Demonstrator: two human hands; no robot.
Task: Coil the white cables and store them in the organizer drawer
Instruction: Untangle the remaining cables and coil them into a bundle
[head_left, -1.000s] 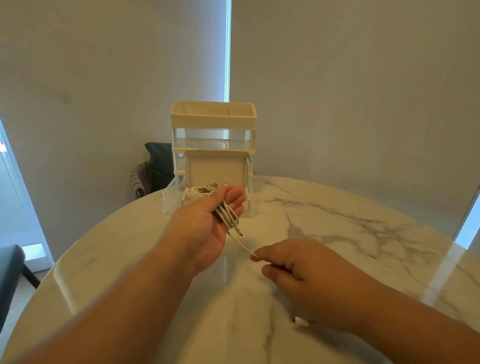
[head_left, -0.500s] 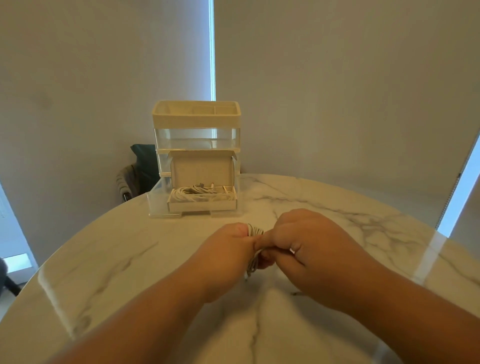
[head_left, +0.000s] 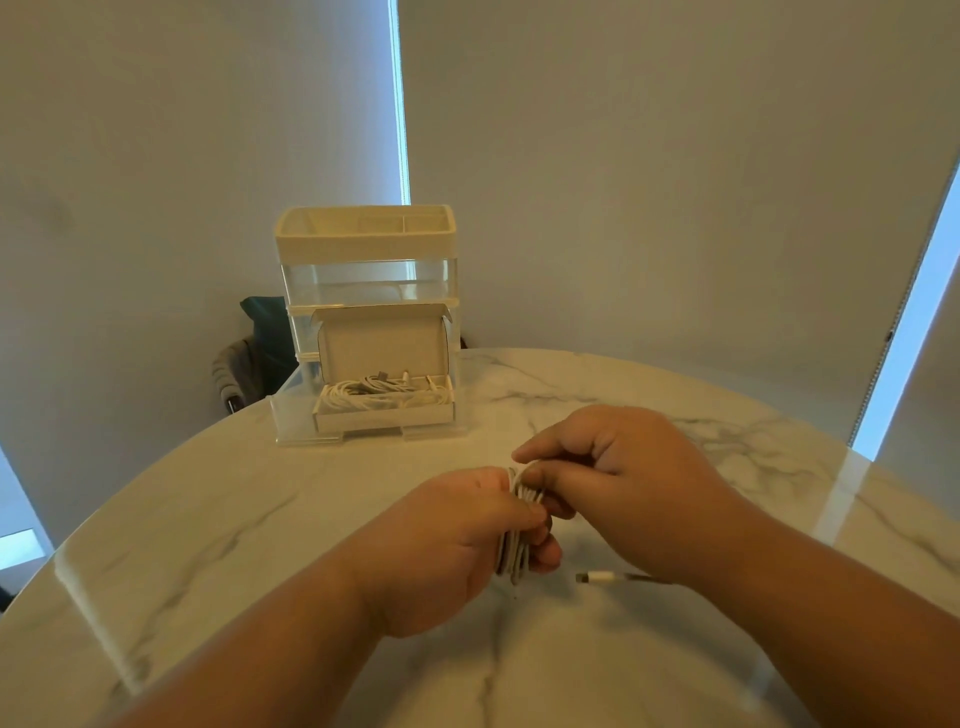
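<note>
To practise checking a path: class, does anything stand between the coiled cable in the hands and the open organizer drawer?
Nothing visible does. Only bare table lies between the coiled cable, held in the left hand and right hand, and the open drawer.

We record a round white marble worktop (head_left: 675, 415) with grey veining. Beyond its far left edge we see a chair (head_left: 234, 376) with a dark cushion (head_left: 265, 325).
</note>
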